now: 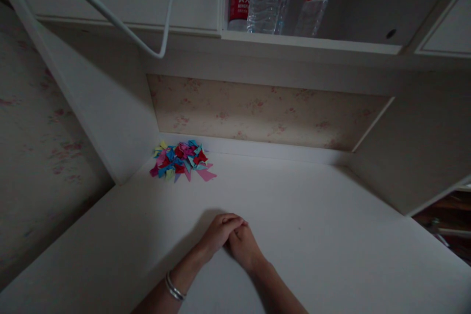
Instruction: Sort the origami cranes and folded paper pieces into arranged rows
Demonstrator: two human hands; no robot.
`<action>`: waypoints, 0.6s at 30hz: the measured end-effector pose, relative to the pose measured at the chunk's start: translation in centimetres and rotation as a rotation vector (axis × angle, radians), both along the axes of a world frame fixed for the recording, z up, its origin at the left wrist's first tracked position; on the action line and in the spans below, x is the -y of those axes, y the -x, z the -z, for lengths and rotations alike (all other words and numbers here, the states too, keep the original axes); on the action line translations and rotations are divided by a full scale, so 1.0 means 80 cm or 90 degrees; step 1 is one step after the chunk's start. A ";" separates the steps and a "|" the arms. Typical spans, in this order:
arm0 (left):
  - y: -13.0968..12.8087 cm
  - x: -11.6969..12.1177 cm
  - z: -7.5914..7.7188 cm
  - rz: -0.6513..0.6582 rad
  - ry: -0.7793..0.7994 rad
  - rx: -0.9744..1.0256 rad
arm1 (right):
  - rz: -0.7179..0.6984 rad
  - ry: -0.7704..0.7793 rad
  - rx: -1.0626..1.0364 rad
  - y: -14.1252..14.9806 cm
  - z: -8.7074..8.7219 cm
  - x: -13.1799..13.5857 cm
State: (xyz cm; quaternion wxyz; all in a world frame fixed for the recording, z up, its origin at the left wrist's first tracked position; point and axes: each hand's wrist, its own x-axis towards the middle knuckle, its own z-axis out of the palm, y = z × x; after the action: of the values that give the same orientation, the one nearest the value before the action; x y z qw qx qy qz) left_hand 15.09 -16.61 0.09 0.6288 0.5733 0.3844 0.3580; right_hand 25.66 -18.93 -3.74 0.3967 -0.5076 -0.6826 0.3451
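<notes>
The left hand (218,233) and right hand (246,245) rest clasped on the surface (331,235), fingers closed around each other, perhaps idling. The paper pieces (179,158) lie heaped near the back-left corner, probably to keep them together.

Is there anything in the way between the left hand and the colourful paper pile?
Nothing that I can see. White desktop lies between the left hand, clasped with the right hand, and the colourful paper pile.
</notes>
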 end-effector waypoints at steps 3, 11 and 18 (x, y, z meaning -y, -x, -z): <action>0.000 0.001 0.000 0.000 -0.002 0.000 | 0.004 0.003 0.004 0.000 -0.002 0.001; -0.001 -0.001 0.008 -0.005 -0.007 0.001 | -0.008 -0.008 0.002 -0.001 0.004 -0.001; -0.001 -0.002 0.008 -0.002 0.000 0.001 | -0.001 -0.008 -0.009 0.000 -0.001 0.001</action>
State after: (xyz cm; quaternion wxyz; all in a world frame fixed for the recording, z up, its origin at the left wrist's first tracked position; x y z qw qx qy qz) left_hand 15.17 -16.45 -0.51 0.6285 0.5722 0.3851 0.3596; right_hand 25.65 -18.99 -3.69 0.4044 -0.5020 -0.6824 0.3445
